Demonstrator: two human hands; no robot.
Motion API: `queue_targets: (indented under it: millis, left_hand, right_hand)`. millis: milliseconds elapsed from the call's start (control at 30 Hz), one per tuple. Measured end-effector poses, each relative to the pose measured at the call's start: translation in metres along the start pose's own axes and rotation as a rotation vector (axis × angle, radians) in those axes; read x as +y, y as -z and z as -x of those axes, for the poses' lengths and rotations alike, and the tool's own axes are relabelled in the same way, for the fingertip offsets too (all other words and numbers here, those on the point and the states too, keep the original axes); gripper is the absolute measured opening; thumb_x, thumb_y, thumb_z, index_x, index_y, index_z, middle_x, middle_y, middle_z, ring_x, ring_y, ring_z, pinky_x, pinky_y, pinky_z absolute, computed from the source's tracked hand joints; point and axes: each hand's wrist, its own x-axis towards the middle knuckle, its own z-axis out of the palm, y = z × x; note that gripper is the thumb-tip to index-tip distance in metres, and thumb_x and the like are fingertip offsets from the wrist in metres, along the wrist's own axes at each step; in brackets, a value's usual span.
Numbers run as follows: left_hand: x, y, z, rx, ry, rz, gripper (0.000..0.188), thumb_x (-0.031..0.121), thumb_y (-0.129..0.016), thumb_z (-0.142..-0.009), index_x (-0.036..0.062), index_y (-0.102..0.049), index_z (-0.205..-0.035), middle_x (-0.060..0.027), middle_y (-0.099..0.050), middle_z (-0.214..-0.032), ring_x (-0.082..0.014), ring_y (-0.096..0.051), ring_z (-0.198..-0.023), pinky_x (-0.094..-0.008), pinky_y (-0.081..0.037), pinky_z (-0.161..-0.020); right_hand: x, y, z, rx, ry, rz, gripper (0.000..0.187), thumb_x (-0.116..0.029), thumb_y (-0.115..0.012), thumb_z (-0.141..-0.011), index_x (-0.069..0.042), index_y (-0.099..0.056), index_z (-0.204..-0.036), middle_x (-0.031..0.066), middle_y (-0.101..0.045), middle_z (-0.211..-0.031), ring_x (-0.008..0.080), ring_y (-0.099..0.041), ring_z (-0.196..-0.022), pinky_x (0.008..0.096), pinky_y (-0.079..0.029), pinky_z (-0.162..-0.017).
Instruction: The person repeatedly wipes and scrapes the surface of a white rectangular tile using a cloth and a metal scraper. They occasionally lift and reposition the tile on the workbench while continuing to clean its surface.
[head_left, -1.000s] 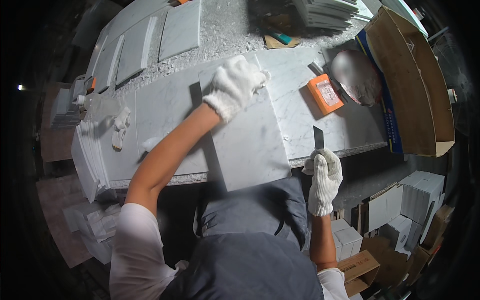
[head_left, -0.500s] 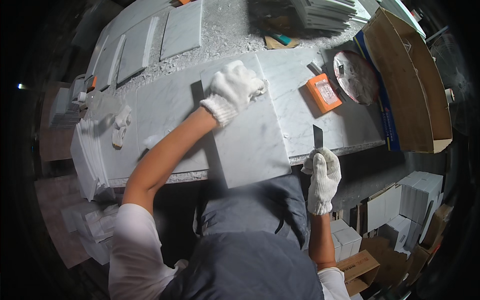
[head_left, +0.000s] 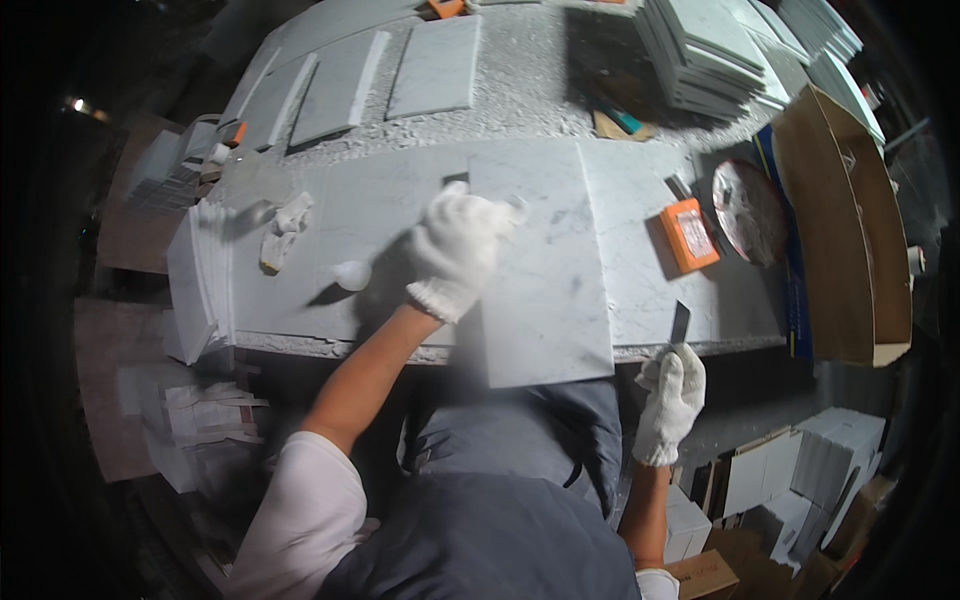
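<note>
A large grey-white marble tile [head_left: 545, 270] lies on the stone workbench [head_left: 330, 225], its near end sticking out over the bench's front edge. My left hand [head_left: 458, 250], in a white glove, rests flat on the tile's left side. My right hand [head_left: 672, 400], also gloved, is below the bench edge and holds a thin dark blade [head_left: 680, 322] that points up at the edge, to the right of the tile.
An orange block [head_left: 690, 235] and a round disc [head_left: 748, 210] lie right of the tile. An open cardboard box [head_left: 850, 230] stands at the far right. Stacks of tiles [head_left: 700, 50] sit at the back, loose tiles [head_left: 435, 65] at back left, more boxes [head_left: 800, 470] below right.
My left hand has slid down and left across the tile. The right hand with the blade has stayed in nearly the same place by the bench edge.
</note>
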Motion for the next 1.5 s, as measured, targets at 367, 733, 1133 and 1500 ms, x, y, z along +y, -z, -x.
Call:
queue_targets:
  millis: [367,733,1133,1500]
  left_hand:
    - [-0.042,-0.003,0.019,-0.240,0.392,-0.003,0.035,0.047,-0.070,-0.087,0.0128,-0.072,-0.093,-0.0030,-0.066,-0.115,-0.0317,-0.060,-0.112,-0.0494,-0.050,-0.092]
    - [0.059,-0.016,0.014,-0.642,-0.684,-0.636,0.080,0.069,-0.020,-0.100,0.0152,-0.029,-0.160,-0.0102,-0.020,-0.170,-0.0293,-0.014,-0.158,-0.0505,-0.003,-0.128]
    - [-0.002,0.013,0.101,-0.108,-0.054,0.462,0.043,0.001,-0.058,-0.096,-0.0107,-0.047,-0.135,-0.0221,-0.055,-0.137,-0.0317,-0.060,-0.124,-0.0382,-0.048,-0.109]
    - [-0.004,0.064,0.118,-0.037,-0.504,0.412,0.029,0.026,-0.077,-0.081,0.0054,-0.071,-0.100,-0.0099,-0.073,-0.093,-0.0287,-0.072,-0.085,-0.0423,-0.056,-0.074]
  right_hand:
    - [-0.005,-0.005,0.002,-0.014,-0.003,-0.071,0.027,-0.020,-0.060,-0.105,-0.002,-0.055,-0.124,0.0088,-0.068,-0.098,0.0158,-0.066,-0.075,0.0283,-0.056,-0.063]
    - [-0.013,0.003,0.008,-0.118,-0.093,-0.135,0.038,-0.022,-0.060,-0.105,0.000,-0.050,-0.134,0.0100,-0.065,-0.103,0.0172,-0.064,-0.081,0.0290,-0.055,-0.070]
    - [0.002,0.007,0.003,-0.252,0.058,0.072,0.023,-0.020,-0.052,-0.107,-0.001,-0.052,-0.121,0.0160,-0.068,-0.119,0.0268,-0.069,-0.108,0.0435,-0.057,-0.095]
    - [0.022,0.021,0.017,-0.102,0.035,-0.017,0.029,-0.025,-0.055,-0.107,-0.001,-0.053,-0.122,0.0140,-0.068,-0.112,0.0245,-0.070,-0.104,0.0394,-0.059,-0.089]
